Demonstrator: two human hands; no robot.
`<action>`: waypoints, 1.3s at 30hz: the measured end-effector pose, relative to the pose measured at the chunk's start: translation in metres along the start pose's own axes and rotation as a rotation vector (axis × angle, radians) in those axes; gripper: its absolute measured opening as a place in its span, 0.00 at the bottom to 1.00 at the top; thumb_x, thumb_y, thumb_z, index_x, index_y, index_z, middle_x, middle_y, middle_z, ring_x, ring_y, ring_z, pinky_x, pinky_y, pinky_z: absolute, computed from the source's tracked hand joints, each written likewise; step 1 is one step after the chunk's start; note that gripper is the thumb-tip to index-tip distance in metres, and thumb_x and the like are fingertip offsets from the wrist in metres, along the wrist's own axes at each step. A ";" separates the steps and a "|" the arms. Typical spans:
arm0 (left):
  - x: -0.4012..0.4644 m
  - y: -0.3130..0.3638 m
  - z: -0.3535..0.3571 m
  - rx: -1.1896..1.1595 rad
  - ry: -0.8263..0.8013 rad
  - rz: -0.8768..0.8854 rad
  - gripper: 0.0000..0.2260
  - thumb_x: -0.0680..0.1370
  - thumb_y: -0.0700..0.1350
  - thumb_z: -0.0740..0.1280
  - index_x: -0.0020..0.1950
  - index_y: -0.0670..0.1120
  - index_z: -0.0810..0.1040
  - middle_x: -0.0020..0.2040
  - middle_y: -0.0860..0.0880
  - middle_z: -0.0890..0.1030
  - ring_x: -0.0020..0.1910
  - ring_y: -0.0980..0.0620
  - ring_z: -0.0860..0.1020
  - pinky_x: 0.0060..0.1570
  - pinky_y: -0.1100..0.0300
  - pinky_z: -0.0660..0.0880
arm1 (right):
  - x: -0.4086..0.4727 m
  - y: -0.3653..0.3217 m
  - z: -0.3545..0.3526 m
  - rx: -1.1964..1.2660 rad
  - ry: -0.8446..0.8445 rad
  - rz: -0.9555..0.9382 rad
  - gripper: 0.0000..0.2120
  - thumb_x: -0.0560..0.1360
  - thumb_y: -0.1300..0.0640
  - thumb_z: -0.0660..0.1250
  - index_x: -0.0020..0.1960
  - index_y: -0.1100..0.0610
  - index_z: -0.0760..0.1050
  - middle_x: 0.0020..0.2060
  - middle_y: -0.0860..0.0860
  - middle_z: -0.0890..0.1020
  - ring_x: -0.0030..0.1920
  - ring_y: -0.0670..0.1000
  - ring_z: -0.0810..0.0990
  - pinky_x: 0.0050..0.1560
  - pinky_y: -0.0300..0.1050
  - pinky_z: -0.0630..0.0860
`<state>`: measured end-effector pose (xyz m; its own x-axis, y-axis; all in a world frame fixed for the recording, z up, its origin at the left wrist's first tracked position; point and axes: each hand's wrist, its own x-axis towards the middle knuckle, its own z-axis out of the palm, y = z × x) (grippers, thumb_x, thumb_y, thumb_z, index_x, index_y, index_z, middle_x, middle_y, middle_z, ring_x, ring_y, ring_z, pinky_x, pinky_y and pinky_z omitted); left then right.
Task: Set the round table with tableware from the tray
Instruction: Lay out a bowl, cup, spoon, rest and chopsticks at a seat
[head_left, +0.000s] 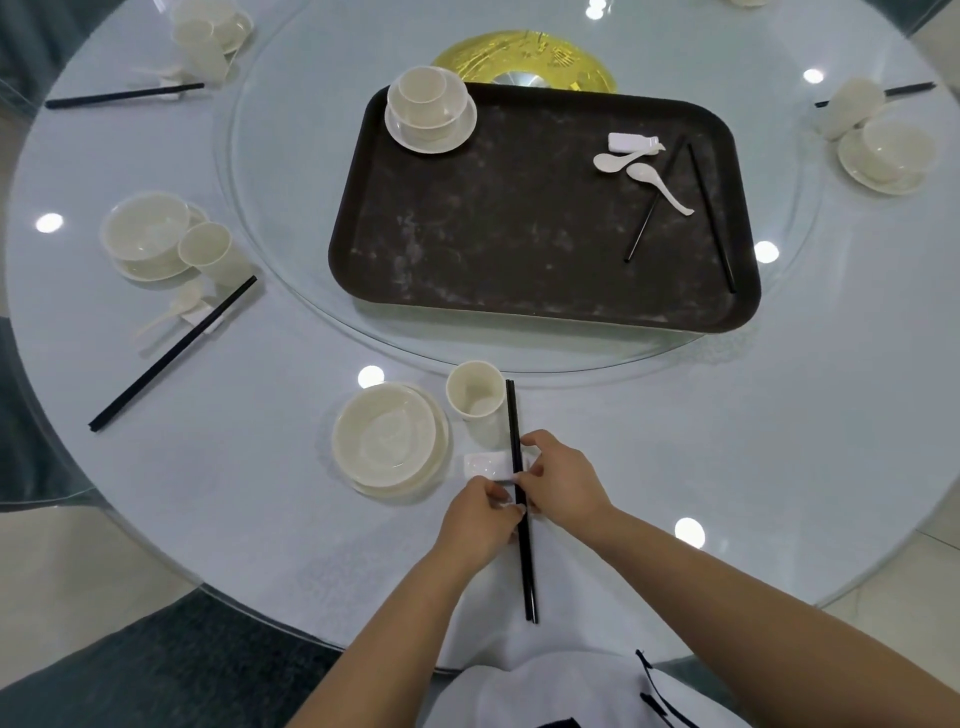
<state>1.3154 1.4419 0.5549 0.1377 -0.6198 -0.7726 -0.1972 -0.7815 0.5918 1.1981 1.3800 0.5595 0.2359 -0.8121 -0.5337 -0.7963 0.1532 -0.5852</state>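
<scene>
Chopsticks (521, 499) being set on the rest (488, 464) — near edge of the round table (727, 467).
They are pinched by the left hand (480, 519) and right hand (563, 483), fingers curled narrow, beside a cup (475, 397) and bowl (385, 434); the tray (519, 234) lies beyond — more tableware is left on it.

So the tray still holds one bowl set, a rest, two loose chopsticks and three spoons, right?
Not quite: the head view shows two spoons on the tray, not three. The rest stands: one bowl set, a rest and two loose chopsticks.
</scene>
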 end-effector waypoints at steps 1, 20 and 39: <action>0.000 0.000 0.001 0.004 0.003 0.003 0.07 0.76 0.43 0.69 0.52 0.46 0.73 0.47 0.46 0.81 0.41 0.49 0.83 0.51 0.50 0.80 | 0.000 0.001 0.000 0.007 -0.002 0.000 0.20 0.76 0.61 0.66 0.67 0.55 0.70 0.37 0.53 0.82 0.39 0.53 0.81 0.45 0.45 0.78; -0.017 0.035 -0.027 0.420 0.127 0.218 0.06 0.78 0.53 0.64 0.50 0.52 0.74 0.39 0.54 0.79 0.38 0.56 0.78 0.36 0.62 0.73 | 0.020 -0.004 -0.035 0.140 0.103 0.022 0.13 0.79 0.51 0.64 0.60 0.55 0.73 0.35 0.50 0.81 0.36 0.52 0.82 0.44 0.48 0.81; 0.051 0.222 -0.050 0.326 0.114 0.471 0.06 0.78 0.52 0.66 0.47 0.50 0.77 0.41 0.50 0.83 0.43 0.49 0.82 0.51 0.48 0.79 | 0.157 -0.006 -0.222 0.235 0.511 0.098 0.10 0.79 0.57 0.64 0.59 0.58 0.74 0.52 0.56 0.79 0.35 0.56 0.84 0.40 0.53 0.84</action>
<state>1.3275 1.2334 0.6584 0.0625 -0.9131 -0.4029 -0.5487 -0.3686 0.7504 1.1164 1.1266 0.6146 -0.1788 -0.9480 -0.2634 -0.6416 0.3153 -0.6992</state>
